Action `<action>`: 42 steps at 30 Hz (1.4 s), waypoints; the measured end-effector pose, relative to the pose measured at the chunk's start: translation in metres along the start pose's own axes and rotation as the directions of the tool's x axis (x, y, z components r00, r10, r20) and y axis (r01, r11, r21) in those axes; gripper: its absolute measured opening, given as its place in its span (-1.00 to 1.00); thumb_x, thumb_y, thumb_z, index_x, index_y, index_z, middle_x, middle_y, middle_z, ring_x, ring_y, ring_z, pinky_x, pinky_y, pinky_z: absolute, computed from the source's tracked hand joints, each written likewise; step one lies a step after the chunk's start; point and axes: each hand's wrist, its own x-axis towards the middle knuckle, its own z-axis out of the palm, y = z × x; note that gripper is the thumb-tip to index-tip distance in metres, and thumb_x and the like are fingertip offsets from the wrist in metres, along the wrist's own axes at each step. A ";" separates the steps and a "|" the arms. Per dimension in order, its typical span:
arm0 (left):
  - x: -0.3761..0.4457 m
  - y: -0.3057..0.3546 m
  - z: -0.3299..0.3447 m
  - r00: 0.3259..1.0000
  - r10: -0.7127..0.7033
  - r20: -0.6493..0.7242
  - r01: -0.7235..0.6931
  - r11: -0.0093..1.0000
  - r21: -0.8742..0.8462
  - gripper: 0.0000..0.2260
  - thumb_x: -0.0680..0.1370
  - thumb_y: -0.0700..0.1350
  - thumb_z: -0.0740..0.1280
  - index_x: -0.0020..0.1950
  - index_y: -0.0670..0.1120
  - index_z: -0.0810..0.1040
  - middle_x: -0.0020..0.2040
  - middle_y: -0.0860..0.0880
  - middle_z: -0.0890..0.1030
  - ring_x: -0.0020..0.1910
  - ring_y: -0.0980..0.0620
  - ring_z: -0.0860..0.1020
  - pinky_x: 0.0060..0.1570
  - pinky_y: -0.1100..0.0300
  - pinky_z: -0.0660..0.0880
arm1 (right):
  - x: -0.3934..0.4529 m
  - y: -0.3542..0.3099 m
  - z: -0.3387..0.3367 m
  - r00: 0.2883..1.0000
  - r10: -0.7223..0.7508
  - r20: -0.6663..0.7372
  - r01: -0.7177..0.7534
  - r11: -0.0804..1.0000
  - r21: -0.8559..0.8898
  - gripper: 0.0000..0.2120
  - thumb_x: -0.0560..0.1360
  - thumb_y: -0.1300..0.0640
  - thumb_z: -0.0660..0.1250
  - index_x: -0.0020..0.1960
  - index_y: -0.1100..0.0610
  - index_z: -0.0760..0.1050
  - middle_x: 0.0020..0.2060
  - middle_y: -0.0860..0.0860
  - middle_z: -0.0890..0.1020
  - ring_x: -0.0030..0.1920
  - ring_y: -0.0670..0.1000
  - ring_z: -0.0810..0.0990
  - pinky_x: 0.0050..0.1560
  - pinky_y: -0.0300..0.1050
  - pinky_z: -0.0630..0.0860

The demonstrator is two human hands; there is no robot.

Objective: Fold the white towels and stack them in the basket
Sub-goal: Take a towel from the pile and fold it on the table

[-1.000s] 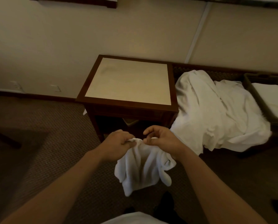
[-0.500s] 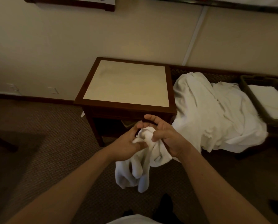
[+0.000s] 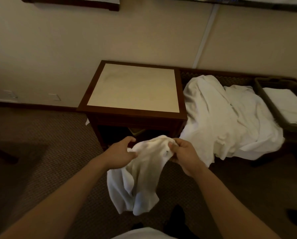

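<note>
The crumpled white terry towel (image 3: 139, 176) hangs plain and unpatterned. The square wooden counter (image 3: 134, 111) has a dark reddish-brown frame around a pale cream inset top. The heap of loose white towels (image 3: 230, 118) is plain white with grey shadows in its folds. The dark olive-grey rectangular basket (image 3: 263, 94) carries a folded white towel stack (image 3: 285, 106). The brown carpet floor (image 3: 40, 144) shows a fine, repeating woven pattern. The painted wall (image 3: 92, 40) is plain beige.
</note>
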 end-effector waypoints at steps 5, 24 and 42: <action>-0.005 0.007 0.003 0.999 0.046 0.026 -0.048 0.997 0.065 -0.87 0.63 -0.09 0.33 -0.05 0.01 0.67 -0.03 0.11 0.64 0.00 0.14 0.59 -0.04 0.21 0.51 | 0.003 0.004 0.014 0.994 -0.095 -0.047 0.083 0.972 -0.220 -0.89 0.61 0.15 0.35 0.03 0.08 0.67 -0.09 0.03 0.72 0.00 0.04 0.68 0.07 0.01 0.64; -0.020 0.018 0.050 0.918 0.262 -0.299 -0.342 0.903 -0.261 -0.55 0.55 -0.43 0.13 -0.13 0.07 0.63 -0.02 0.08 0.63 0.06 0.11 0.59 0.12 0.12 0.55 | -0.023 0.004 0.040 0.990 -0.098 0.105 0.073 0.974 0.214 -0.85 0.59 0.30 0.33 0.14 0.20 0.58 -0.02 0.17 0.72 -0.04 0.11 0.71 -0.11 -0.05 0.65; -0.020 0.026 0.057 0.899 0.308 -0.310 -0.353 0.930 -0.101 -0.88 0.56 -0.09 0.44 0.05 0.13 0.66 -0.04 0.15 0.62 0.01 0.22 0.58 -0.05 0.29 0.54 | -0.030 0.007 0.024 0.991 -0.081 0.110 0.065 0.988 0.138 -0.88 0.57 0.22 0.38 0.05 0.21 0.66 -0.02 0.16 0.72 0.08 0.14 0.69 0.14 0.08 0.64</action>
